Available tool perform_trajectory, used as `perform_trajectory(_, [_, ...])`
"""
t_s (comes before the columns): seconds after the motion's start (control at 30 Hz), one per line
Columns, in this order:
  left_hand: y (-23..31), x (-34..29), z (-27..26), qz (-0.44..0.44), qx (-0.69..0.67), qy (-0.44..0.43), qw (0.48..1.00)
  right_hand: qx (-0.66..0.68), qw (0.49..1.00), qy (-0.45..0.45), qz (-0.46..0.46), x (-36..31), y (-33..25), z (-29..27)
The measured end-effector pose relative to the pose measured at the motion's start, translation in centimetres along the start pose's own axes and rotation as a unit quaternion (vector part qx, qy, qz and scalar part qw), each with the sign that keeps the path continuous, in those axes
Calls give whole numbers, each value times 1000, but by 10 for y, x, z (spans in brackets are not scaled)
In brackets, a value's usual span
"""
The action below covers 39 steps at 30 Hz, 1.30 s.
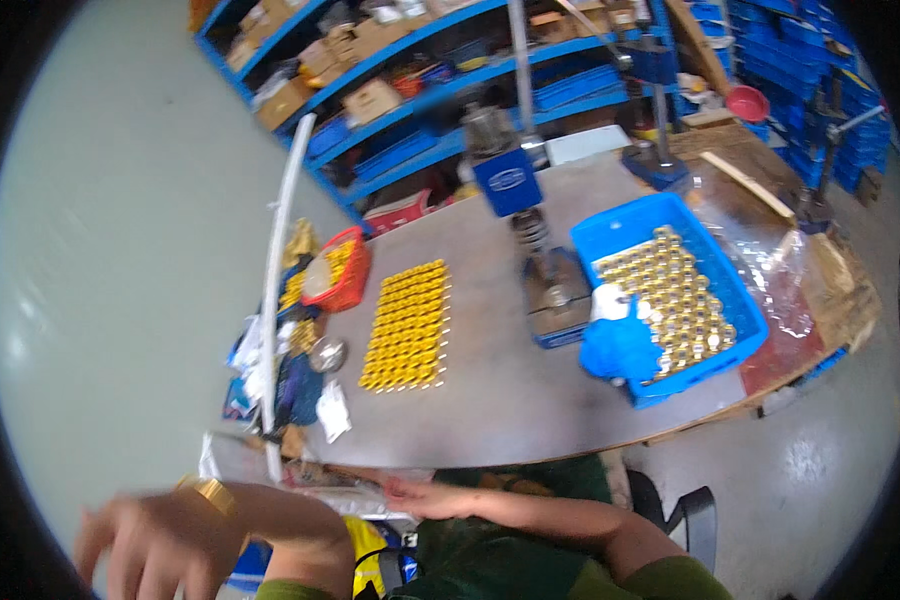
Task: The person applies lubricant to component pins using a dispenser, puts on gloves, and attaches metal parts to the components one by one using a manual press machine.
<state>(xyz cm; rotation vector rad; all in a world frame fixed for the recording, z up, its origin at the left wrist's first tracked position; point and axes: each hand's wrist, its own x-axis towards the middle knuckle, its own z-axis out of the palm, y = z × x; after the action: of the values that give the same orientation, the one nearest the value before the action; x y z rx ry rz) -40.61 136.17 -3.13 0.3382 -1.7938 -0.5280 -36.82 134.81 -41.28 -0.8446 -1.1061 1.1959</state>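
Off to the lower left, away from the table, my left hand (150,545) hangs palm down with fingers apart, slightly blurred. It holds nothing visible, and a gold-coloured band circles the wrist. My right hand (425,498) reaches across my lap, just below the table's front edge, fingers extended and nothing seen in it. On the grey tabletop (490,405) stands a block of small yellow parts (407,325) in neat rows. A blue bench press (510,185) rises at the middle. To its right, a blue crate (715,240) contains rows of brass-coloured parts (670,300).
Blue gloves (620,345) drape over the crate's near left corner. A red basket (352,275) of yellow pieces sits at the table's left, near a metal bowl (327,353) and a white upright pole (282,240). Blue shelves (410,80) with boxes stand behind. Clear plastic film (780,285) lies right.
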Motion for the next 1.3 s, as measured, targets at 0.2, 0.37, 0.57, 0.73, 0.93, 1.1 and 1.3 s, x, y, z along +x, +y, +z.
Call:
perform_trajectory(0.2, [-60,-229,-144,-286,331,722,536,-147,758,635,6,-154,-95,-149])
perform_trajectory(0.37, [-123,-324,-248,-340,314,743,484,-383,616,688,29,-147,-63,-205])
perform_trajectory(0.57, [-166,-366,-309,-383,222,743,502,-316,616,717,84,-143,-70,-227])
perform_trajectory(0.73, [-167,-394,-327,-369,226,770,468,-283,621,727,79,-132,-85,-227])
perform_trajectory(0.93, [-167,-444,-307,-429,364,673,480,-300,604,733,94,-131,-85,-205])
perform_trajectory(1.1, [-152,-467,-272,-358,310,700,535,-400,563,717,95,-111,-71,-180])
perform_trajectory(1.3, [-110,-421,-242,-480,362,686,410,-429,645,621,122,-117,-92,-147])
